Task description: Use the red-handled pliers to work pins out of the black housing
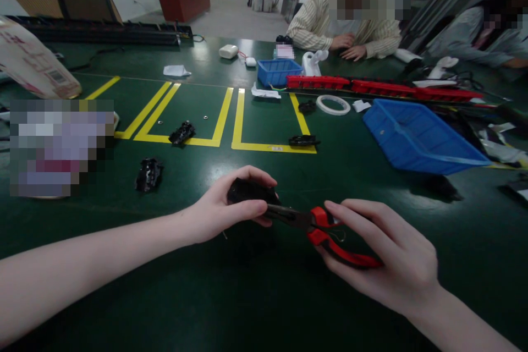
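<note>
My left hand (pixel 231 206) is closed around a dark plastic part (pixel 251 191), thumb in front and fingers behind. In my right hand (pixel 388 247) are long-nose pliers (pixel 313 223) with red and black handles. Their jaws point left and reach the part beside my left thumb; whether they grip it is hidden. Similar black plastic parts lie on the green table: one on the left (pixel 149 174), another part (pixel 181 133) on the yellow tape and a third part (pixel 304 140) farther right.
A blue bin (pixel 424 135) stands tilted at right, with a smaller blue basket (pixel 278 71) behind it. Long red strips (pixel 383 88) and a tape roll (pixel 333 105) lie near. Across the table sits a person in a striped shirt (pixel 309 25). A bag (pixel 37 60) is at left.
</note>
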A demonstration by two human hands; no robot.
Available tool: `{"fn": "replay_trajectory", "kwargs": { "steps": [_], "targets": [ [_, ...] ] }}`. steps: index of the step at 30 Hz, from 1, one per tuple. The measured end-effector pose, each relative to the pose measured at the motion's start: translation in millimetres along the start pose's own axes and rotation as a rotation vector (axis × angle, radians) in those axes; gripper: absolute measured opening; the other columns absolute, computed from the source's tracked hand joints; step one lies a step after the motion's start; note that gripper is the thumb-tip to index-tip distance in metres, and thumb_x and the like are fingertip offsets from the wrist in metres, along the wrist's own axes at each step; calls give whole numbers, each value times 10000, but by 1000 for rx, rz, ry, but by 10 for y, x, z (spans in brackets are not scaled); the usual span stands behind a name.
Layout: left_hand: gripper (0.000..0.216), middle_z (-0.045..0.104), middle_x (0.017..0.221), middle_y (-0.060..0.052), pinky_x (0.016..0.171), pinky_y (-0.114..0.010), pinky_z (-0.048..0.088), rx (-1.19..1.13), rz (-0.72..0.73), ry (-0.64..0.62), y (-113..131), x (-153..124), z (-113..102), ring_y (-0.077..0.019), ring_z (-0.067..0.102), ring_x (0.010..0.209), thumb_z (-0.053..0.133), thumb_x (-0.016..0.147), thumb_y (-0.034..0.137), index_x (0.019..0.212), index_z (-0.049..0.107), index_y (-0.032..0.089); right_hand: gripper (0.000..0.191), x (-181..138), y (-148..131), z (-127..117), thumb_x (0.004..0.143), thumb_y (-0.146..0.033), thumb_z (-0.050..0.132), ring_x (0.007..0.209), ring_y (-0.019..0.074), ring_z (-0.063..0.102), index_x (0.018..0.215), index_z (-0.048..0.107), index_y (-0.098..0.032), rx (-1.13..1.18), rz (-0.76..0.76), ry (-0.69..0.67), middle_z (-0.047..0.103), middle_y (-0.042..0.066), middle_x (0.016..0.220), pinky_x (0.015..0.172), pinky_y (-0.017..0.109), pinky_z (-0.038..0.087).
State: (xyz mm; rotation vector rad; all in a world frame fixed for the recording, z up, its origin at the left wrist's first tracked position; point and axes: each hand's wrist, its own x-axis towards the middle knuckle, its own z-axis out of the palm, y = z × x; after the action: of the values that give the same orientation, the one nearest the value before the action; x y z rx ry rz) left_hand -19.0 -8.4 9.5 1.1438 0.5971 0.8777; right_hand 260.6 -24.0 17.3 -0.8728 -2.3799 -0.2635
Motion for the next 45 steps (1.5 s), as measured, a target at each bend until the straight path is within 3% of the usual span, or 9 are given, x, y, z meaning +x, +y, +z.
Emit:
{"fn": "replay_trajectory", "kwargs": {
  "steps": [10,19,25,33,37,45],
  "targets": [
    [292,639,1115,-79,838,-355,610,11,-55,22,39,16,-7,-210,689,970,710,843,193,1110,595,176,554,-18,-5,-10,782,-258,689,827,229,667,1317,550,-216,6,12,-28,657,94,1047,637,355,550],
    [316,706,1047,-61,781,-296,580,340,-19,127,109,14,-2,-178,706,861,751,794,245,1080,643,166,558,10,9,-99,783,-270,694,820,238,672,1321,550,-239,-6,9,-77,666,96,1061,639,373,558],
    [426,700,1038,-54,774,-299,601,324,-10,81,140,9,-22,-184,725,853,734,810,206,1204,570,189,527,14,29,-91,799,-273,681,824,240,665,1305,546,-217,-7,-1,-90,662,111,1053,630,378,550],
    [309,692,1049,-59,759,-260,597,295,-18,-3,73,-9,-2,-139,717,797,669,869,212,1161,574,169,556,5,70,15,782,-289,677,857,258,648,1318,538,-239,34,3,-61,651,102,1064,671,398,536],
    [313,684,1027,-54,750,-261,590,313,-6,19,53,-2,-2,-137,708,784,662,876,224,1168,563,167,545,39,43,33,787,-284,663,967,310,640,1314,532,-229,-48,-16,-41,671,109,1098,780,469,522],
    [305,660,1027,-32,743,-245,585,370,17,33,41,14,8,-108,688,755,668,872,213,1160,577,172,500,67,90,153,778,-166,632,1056,296,630,1262,509,-168,-1,-26,-89,645,146,1179,832,444,534]
  ]
}}
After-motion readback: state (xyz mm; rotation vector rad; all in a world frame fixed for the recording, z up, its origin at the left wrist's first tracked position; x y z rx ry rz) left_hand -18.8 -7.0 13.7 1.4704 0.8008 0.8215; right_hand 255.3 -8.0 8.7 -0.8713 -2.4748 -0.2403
